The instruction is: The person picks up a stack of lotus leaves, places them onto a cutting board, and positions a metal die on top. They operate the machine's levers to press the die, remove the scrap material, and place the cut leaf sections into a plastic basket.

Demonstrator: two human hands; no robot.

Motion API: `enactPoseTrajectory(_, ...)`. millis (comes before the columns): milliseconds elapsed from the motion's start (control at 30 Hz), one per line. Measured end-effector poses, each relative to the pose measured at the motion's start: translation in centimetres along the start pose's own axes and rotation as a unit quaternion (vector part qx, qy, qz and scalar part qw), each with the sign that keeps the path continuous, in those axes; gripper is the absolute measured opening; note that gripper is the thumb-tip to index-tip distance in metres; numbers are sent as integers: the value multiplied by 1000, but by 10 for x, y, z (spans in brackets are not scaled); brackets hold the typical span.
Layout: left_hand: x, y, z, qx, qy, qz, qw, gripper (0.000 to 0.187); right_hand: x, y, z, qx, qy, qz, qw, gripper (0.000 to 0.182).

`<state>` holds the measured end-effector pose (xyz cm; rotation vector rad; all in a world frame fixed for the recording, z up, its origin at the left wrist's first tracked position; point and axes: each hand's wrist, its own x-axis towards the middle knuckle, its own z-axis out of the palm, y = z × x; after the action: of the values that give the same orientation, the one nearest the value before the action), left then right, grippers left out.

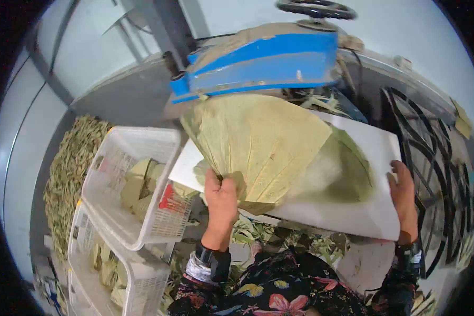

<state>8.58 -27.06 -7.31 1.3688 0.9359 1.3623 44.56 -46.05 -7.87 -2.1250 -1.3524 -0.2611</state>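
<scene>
My left hand [220, 197] grips the narrow end of a large, folded, dried yellow-green leaf [258, 139], which fans out towards a blue machine housing [263, 60]. The leaf lies over a white board [371, 210], and its right part looks blurred. My right hand [403, 197] rests on the right edge of that board, fingers curled over it. Both wrists wear dark bands, and my sleeves are floral.
Two white plastic baskets [134, 189] with folded leaf pieces stand stacked at the left. A heap of cut green strips [71, 168] lies beyond them. A black handwheel [316, 9] tops the machine. A black metal grille [432, 174] stands at the right. Leaf scraps [268, 237] litter the space below the board.
</scene>
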Motion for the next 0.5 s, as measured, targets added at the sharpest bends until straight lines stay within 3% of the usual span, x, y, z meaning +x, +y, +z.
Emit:
enactPoseTrajectory(100,-9,-35,-21,-41,72,-151,985,20,42,-48,58,141,-59,-50,987,35)
enactPoseTrajectory(133,-16,-46,-25,-31,62,-158,985,23,54,-71,75,169,-75,-71,980,36)
enactPoseTrajectory(200,-21,-47,-34,-62,8,-271,961,31,80,-107,112,172,-129,-131,968,41)
enactPoseTrajectory(233,-24,-42,-41,-63,25,-267,961,31,90,-128,129,179,-136,-145,964,41)
enactPoseTrajectory(300,-32,-27,-52,-44,-49,-306,950,48,106,-165,162,177,-207,-152,950,48)
enactPoseTrajectory(400,-55,-41,-69,20,-39,-292,955,61,132,-191,221,155,-268,-183,933,58)
enactPoseTrajectory(433,-64,-55,-73,-28,-36,-320,946,66,136,-195,234,166,-280,-202,924,58)
enactPoseTrajectory(500,-79,-53,-68,-116,-41,-380,917,74,145,-199,256,28,-335,-198,921,59)
